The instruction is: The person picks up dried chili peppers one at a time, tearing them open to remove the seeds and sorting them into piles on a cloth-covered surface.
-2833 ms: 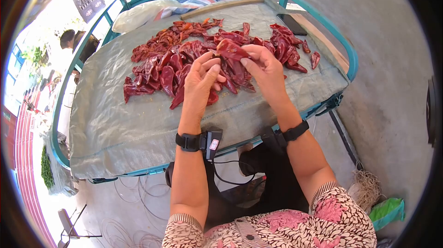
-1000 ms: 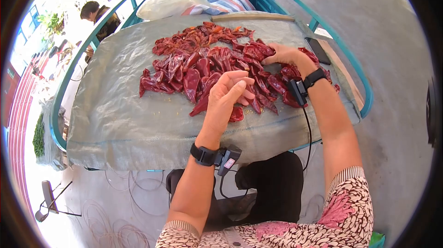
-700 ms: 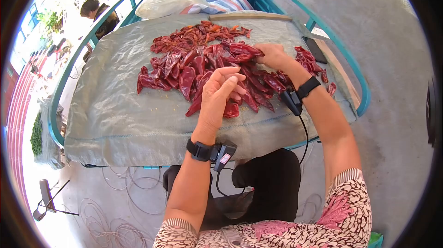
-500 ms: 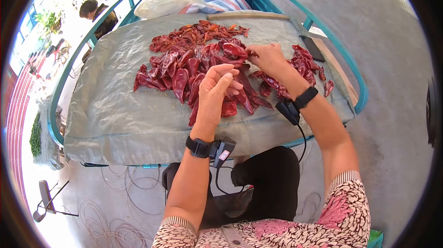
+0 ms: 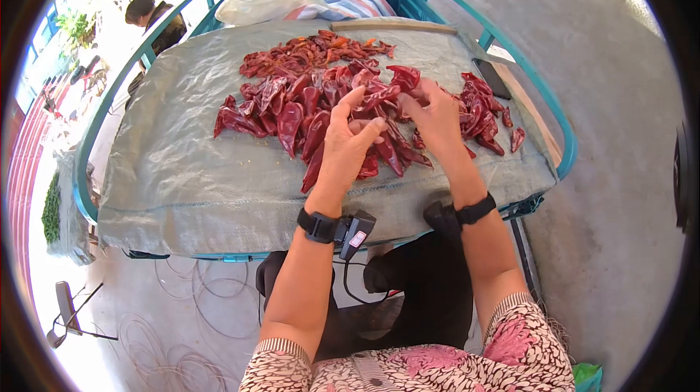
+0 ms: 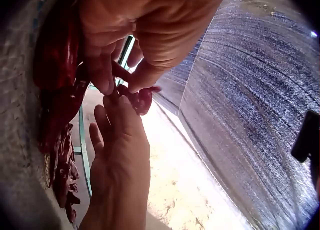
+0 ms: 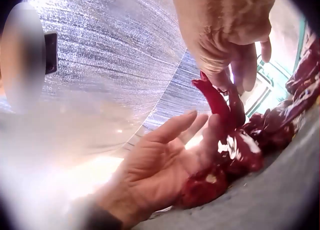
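Observation:
My right hand [image 5: 440, 122] pinches a dried red chili pepper [image 7: 215, 97] between thumb and fingers, above the front of the heap of dark red peppers [image 5: 290, 126]. My left hand [image 5: 343, 145] faces it from the left, thumb spread away, its fingertips right at the pepper. In the right wrist view the left palm is turned up under the pepper. The left wrist view has both hands' fingertips close together, partly hiding the pepper. Behind the heap lies a spread of flattened, more orange pepper pieces [image 5: 292, 56]. A smaller group of peppers [image 5: 481, 111] sits at the right.
A grey woven sheet [image 5: 182, 166] covers the bed of a cart with teal rails [image 5: 539, 89]. A phone [image 5: 492, 78] and wood strips lie at the right edge. Sacks [image 5: 270, 7] stand at the back. Another person [image 5: 164, 24] is beyond the left rail.
My right hand went to the right side of the heap, picked up a pepper and came back left toward my left hand. The left hand stayed nearly in place, its thumb now spread wider.

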`<state>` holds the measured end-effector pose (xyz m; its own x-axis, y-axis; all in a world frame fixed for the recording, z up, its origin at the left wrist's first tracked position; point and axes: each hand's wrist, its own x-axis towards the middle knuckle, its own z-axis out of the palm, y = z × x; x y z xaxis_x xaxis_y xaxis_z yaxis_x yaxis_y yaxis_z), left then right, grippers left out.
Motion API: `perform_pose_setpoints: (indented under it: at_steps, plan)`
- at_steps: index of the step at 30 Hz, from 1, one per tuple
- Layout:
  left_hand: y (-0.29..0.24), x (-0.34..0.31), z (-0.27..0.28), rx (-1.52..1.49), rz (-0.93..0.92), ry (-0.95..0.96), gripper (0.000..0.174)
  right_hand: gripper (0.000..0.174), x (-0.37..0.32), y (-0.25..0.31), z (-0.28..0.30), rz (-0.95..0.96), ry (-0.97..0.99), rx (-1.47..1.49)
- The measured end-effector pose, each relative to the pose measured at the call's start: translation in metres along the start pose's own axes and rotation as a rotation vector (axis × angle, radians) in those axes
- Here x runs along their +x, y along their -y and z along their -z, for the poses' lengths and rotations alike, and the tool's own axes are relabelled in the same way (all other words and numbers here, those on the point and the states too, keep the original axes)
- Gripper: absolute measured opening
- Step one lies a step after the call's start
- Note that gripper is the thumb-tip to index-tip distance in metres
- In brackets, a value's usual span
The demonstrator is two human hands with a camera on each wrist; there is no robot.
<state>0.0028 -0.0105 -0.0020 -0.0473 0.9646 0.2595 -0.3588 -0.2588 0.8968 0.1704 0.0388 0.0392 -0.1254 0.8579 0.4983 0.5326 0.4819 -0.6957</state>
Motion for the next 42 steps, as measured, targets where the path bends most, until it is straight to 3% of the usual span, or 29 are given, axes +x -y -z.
perform_pose_setpoints:
  at_steps: [4,6,8,10,13,16,17,21,25,28,29,32,33,36,37,42]
  plan:
    - [0.006,0.001,0.0,0.1,-0.124,0.025,0.062,0.026,-0.022,0.016,-0.01,-0.027,-0.021,0.285]
    - [0.005,0.0,-0.003,0.293,-0.237,-0.027,0.06,0.025,-0.027,0.008,-0.016,0.004,-0.064,0.295]
    - [0.001,-0.001,-0.004,0.31,-0.245,-0.046,0.054,0.025,-0.031,0.002,-0.02,0.028,-0.107,0.326]
    - [0.0,-0.001,-0.006,0.146,-0.148,-0.038,0.043,0.025,-0.035,0.0,-0.024,0.044,-0.144,0.373]
    - [0.007,0.006,0.005,0.18,-0.15,-0.05,0.023,0.024,-0.04,0.002,-0.021,-0.113,-0.132,0.554]
    - [0.013,0.004,0.003,0.121,-0.201,-0.08,0.009,0.022,-0.039,-0.012,-0.015,-0.123,-0.18,0.403]
    - [0.013,0.004,0.004,0.108,-0.188,-0.095,0.013,0.018,-0.035,-0.022,-0.016,-0.049,-0.271,0.336]
    - [0.009,0.004,0.004,0.015,-0.076,-0.103,0.028,0.021,-0.029,-0.031,0.017,-0.232,-0.214,0.346]
    - [0.005,0.001,-0.005,-0.012,-0.13,-0.127,0.034,0.028,-0.03,-0.042,0.028,-0.215,-0.505,-0.161]
    - [0.004,0.002,-0.003,0.011,-0.111,-0.075,0.035,0.03,-0.036,-0.027,0.025,-0.095,-0.348,0.041]
    - [0.003,0.002,-0.003,0.018,-0.097,-0.058,0.035,0.027,-0.038,-0.021,0.022,0.068,-0.253,-0.005]
    - [0.003,0.0,-0.004,0.021,-0.088,0.003,0.034,0.023,-0.05,-0.006,0.003,-0.047,0.027,0.43]
    - [0.003,0.0,-0.004,0.019,-0.09,0.022,0.033,0.019,-0.052,0.004,0.005,-0.094,0.029,0.43]
    - [0.001,-0.001,-0.006,-0.013,-0.106,0.027,0.028,0.02,-0.047,-0.006,0.009,-0.068,-0.098,0.358]
    - [0.001,-0.001,-0.004,-0.004,-0.096,0.023,0.027,0.024,-0.044,-0.011,0.014,-0.156,-0.129,0.363]
    - [-0.003,-0.003,-0.003,-0.123,-0.125,0.062,0.034,0.034,-0.038,-0.027,0.024,-0.134,-0.477,0.392]
